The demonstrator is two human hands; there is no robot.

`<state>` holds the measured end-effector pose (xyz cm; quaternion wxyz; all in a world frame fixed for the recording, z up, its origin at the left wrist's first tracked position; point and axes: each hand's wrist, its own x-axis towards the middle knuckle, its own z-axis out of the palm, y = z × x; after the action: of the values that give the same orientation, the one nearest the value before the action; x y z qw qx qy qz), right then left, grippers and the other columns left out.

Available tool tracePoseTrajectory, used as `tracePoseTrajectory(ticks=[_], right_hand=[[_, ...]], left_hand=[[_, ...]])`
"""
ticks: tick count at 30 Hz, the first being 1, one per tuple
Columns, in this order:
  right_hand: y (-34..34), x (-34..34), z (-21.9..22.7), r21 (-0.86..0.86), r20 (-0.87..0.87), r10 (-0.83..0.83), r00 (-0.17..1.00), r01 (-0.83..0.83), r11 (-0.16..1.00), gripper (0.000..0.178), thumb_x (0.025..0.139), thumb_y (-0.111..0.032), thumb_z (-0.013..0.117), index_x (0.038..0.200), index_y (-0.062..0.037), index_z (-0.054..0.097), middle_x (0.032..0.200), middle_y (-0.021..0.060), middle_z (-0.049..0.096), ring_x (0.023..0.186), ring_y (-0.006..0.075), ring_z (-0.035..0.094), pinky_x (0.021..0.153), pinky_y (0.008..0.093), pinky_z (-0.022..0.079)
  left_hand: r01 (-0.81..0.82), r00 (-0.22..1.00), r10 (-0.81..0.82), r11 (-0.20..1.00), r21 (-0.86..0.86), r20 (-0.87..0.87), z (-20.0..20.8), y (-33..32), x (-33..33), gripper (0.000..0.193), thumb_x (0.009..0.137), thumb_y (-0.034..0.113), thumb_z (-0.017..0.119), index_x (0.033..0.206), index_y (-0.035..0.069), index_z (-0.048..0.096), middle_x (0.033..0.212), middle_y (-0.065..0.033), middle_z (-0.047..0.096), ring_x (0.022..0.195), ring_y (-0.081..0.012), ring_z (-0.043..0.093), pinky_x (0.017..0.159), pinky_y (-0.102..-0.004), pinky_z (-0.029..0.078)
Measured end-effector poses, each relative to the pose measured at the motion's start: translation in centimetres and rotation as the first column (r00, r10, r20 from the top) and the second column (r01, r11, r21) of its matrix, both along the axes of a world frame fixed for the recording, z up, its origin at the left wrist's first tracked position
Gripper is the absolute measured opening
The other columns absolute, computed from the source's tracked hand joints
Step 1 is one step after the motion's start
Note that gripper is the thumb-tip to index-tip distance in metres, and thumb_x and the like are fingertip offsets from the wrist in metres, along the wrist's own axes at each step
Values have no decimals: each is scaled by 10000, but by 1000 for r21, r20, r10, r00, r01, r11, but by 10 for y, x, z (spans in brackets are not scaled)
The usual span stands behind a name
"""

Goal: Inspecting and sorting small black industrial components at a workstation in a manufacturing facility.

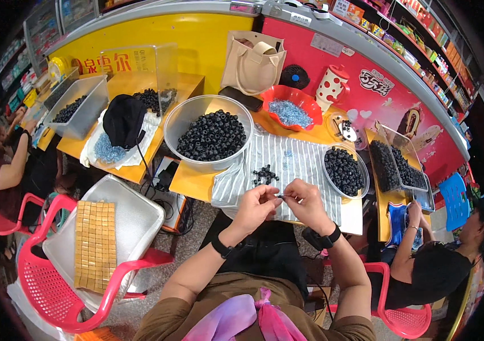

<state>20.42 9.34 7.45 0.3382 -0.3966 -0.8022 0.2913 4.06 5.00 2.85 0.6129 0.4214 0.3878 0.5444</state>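
Note:
My left hand (pixel 258 206) and my right hand (pixel 308 203) meet over the near edge of a grey-and-white striped cloth (pixel 316 162). Thumbs and fingers of both are pinched together, fingertips almost touching. Between them shows a tiny dark piece (pixel 280 196), mostly covered by the fingers and too small to make out. Just beyond my left hand lies a loose heap of small black ring-shaped parts (pixel 265 175). A few small clear bluish pieces (pixel 288 153) are scattered farther up the cloth.
A large clear tub (pixel 172 136) of black parts stands left, a smaller round tub (pixel 365 177) right. Behind are a red bowl (pixel 304 91) of bluish pieces, a beige bag (pixel 253 62) and a polka-dot cup (pixel 331 88). Co-workers sit either side; a pink chair (pixel 48 278) stands left.

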Motion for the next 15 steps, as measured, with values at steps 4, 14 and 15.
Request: tracePoseTrajectory(ticks=[4,14,15], right_hand=[[-7,-1,-2,192,37,41,998,-48,980,101,704,54,625,775,1,576,747,155,592,659,340,608,543,358,472],[-14,3,-10,31,-182,17,983,-11,999,100,784,19,632,884,18,635,748,110,577,627,207,591,532,309,450],[-14,3,-11,55,-158,36,987,-28,998,106,788,17,630,893,19,642,747,112,577,618,214,586,526,307,441]], left_hand=[[-23,992,28,999,44,-125,-1,5,5,96,898,58,597,980,14,619,777,0,618,607,-57,565,517,-192,476],[-6,996,1,998,64,87,-6,5,3,82,908,75,590,948,15,628,765,-12,634,627,-61,599,501,-188,461],[-1,997,-5,998,68,80,-6,5,1,87,909,75,589,956,13,629,768,-13,635,629,-63,601,503,-188,463]])
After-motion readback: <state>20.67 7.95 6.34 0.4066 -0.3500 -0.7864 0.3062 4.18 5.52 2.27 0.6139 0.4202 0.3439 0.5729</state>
